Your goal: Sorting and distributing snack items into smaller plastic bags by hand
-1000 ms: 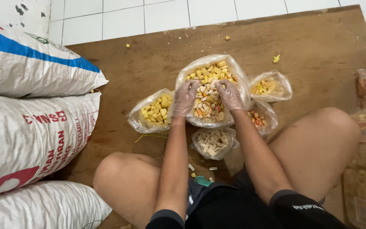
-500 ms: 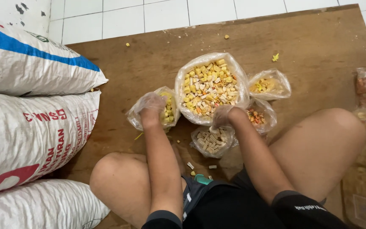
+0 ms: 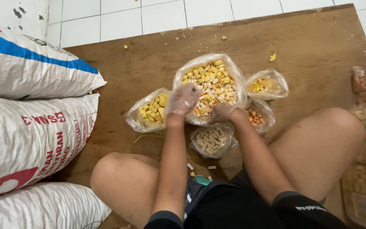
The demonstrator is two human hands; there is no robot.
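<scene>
Gloved left hand (image 3: 183, 99) is cupped, fingers bent, over the big bag (image 3: 210, 87), whose mouth points up; right hand (image 3: 222, 113) is curled at its near rim; grip cannot be told.

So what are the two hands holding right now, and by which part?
The left hand and right hand, both in thin plastic gloves, rest at the near edge of the big bag of mixed pieces. Whether either has a grip on anything cannot be told.

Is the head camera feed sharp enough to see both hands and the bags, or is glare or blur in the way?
Head view: even, soft light, faint shadows; left hand and right hand slightly blurred under thin gloves; large bag shows mild plastic sheen, contents still readable; edges bow slightly from the wide lens.
</scene>
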